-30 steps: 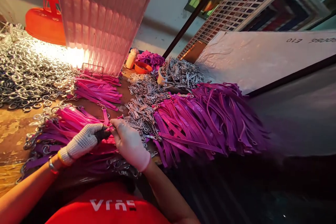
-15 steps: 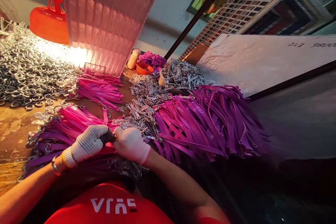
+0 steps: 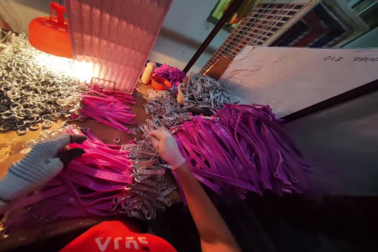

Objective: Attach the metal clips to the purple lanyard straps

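My left hand, in a dotted white glove with black fingertips, hovers over the left part of a layer of magenta straps. Its thumb and forefinger are apart, with nothing visible between them. My right hand, in a plain white glove, is at the near edge of a heap of metal snap hooks. The right fingers are bent together at the hooks; what they pinch, if anything, is too small to make out. Below that hand, metal hooks hang on rings at the right ends of the straps.
Loose metal rings are heaped at left under an orange lamp. A second strap bunch lies beside a ribbed translucent panel. More straps are piled at right. An orange bowl and a bottle stand behind.
My hands were together over the straps and have parted. The left moved left and opened; the right moved up and right to the snap hooks. The view shifted slightly.
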Available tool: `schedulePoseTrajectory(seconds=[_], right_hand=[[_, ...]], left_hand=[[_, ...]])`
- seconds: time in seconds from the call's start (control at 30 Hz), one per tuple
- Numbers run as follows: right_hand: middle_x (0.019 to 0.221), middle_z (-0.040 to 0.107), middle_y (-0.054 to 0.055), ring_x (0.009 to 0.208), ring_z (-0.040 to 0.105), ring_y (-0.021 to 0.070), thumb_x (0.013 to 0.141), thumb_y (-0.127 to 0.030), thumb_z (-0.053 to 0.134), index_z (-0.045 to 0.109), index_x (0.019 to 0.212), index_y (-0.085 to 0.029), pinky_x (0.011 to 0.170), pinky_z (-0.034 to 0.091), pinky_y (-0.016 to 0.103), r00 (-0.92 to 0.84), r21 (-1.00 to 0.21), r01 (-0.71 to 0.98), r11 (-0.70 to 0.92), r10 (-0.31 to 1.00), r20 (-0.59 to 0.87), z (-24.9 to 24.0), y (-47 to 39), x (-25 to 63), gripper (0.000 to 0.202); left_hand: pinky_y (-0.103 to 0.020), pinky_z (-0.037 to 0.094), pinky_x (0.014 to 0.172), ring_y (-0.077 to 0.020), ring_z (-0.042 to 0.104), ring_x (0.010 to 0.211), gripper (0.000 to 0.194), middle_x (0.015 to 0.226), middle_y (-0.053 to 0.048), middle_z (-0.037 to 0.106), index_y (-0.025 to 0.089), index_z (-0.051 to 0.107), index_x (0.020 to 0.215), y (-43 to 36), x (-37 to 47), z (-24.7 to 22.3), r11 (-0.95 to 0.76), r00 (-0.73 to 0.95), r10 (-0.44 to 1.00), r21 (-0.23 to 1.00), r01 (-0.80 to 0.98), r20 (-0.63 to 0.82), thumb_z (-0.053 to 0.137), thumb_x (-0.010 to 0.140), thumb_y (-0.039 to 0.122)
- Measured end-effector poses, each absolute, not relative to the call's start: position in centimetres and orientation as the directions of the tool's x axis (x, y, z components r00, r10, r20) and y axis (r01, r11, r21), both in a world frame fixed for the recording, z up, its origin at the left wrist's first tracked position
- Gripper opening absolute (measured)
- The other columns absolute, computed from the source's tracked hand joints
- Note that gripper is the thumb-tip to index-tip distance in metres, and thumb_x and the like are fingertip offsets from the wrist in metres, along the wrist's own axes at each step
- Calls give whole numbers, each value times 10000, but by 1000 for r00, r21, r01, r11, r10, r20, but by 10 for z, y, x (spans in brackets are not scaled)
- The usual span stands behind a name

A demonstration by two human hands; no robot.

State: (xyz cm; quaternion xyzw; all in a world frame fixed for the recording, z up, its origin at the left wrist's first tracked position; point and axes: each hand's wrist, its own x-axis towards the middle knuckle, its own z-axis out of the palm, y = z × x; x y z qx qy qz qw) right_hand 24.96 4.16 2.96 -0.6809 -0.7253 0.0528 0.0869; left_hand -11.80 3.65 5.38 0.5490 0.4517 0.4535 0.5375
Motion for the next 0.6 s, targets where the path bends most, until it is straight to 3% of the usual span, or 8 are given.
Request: schedulePoseTrajectory(seconds=[0.1,0.17,0.3,0.4,0.47,0.53,0.6], right_hand=[[1096,699,157,1057,603,233,961,-252,585,689,1136,-136,881,401,307,121,-107,988,-115,992,45,7,103,266,234],[1090,691,199,1051,604,250,927,-196,598,702,1095,-100,869,396,316,161,-90,983,-158,986,33,-7,129,271,220],[1051,710,183,1022,621,235,971,-157,474,713,1070,-98,886,398,318,178,-129,977,-169,982,63,-14,136,277,266],[1147,695,161,1115,594,234,1010,-201,412,661,1186,-112,992,375,349,142,-179,977,-115,978,150,-3,110,268,317],[1144,701,104,1086,609,203,1012,-246,430,643,1203,-165,989,404,324,52,-290,957,10,977,207,7,81,250,297],[1048,715,67,926,649,182,1000,-270,450,638,1186,-196,864,484,299,-69,-578,781,238,952,299,16,48,223,275],[974,712,30,815,649,158,968,-289,506,625,1198,-218,769,509,271,-93,-753,590,292,951,296,23,18,193,269]], left_hand=[[-253,543,617,-212,663,755,550,949,-100,747,184,702,1227,32,-80,48,264,362,911,954,-145,-197,722,677,177],[-281,562,621,-205,670,743,555,976,-130,736,167,653,1281,32,-61,41,385,411,879,868,-313,-241,718,731,189],[-375,609,773,-263,709,915,563,1221,-195,675,144,646,1246,29,-44,31,460,433,869,712,-530,-239,788,701,161],[-329,614,806,-227,708,927,550,1167,-160,693,139,656,1194,23,-37,32,473,384,878,637,-609,-285,795,666,64],[-263,612,791,-189,705,932,541,1116,-124,704,147,662,1161,19,-30,34,462,311,886,626,-628,-343,759,658,-28],[-230,611,778,-167,705,926,525,1095,-99,706,160,669,1144,15,-23,36,414,238,907,635,-652,-347,742,667,-49],[-234,615,773,-160,711,903,498,1095,-80,708,180,676,1146,9,-17,35,338,188,938,654,-677,-290,762,687,5]])
